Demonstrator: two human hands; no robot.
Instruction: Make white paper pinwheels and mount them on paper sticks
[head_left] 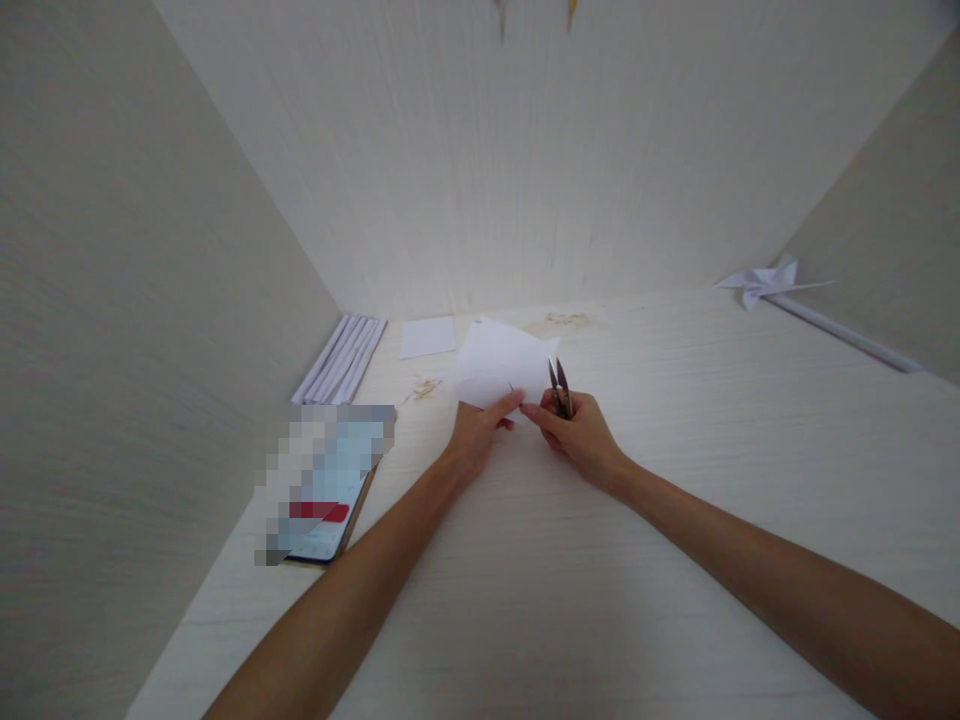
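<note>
My left hand (480,428) is closed on the lower edge of a white sheet of paper (502,360), its thumb lying over the front. The sheet is held up above the table and tilted. Beside it, my right hand (576,432) grips a pair of thread snips (559,382), the two dark blades pointing up and slightly apart. The right thumb and fingertip meet the left thumb at the paper's lower edge. A thin dark sliver (512,387) shows at the left thumb tip; its kind is too small to make out.
Rolled paper tubes (343,358) lie at the left wall, near a phone (337,490), partly blurred. Behind is a square of paper (428,337). Small sticks lie in two piles (426,388). A paper pinwheel (761,280) on a paper stick rests at the far right.
</note>
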